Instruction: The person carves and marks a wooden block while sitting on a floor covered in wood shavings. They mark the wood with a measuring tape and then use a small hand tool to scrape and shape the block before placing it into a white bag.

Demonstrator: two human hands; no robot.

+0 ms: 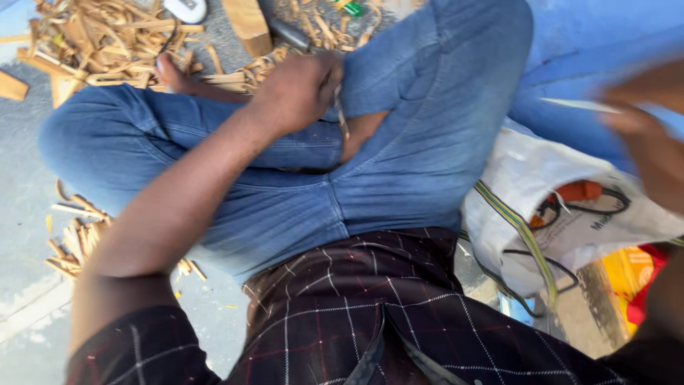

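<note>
Left hand (299,89) on denim knee (427,78); blurred right hand (645,135) above white bag (527,178).

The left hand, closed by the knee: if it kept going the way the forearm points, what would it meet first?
Probably the pile of wood shavings on the ground just beyond the left hand, then the wooden block. Depth is hard to judge, and the hand rests against the jeans.
</note>
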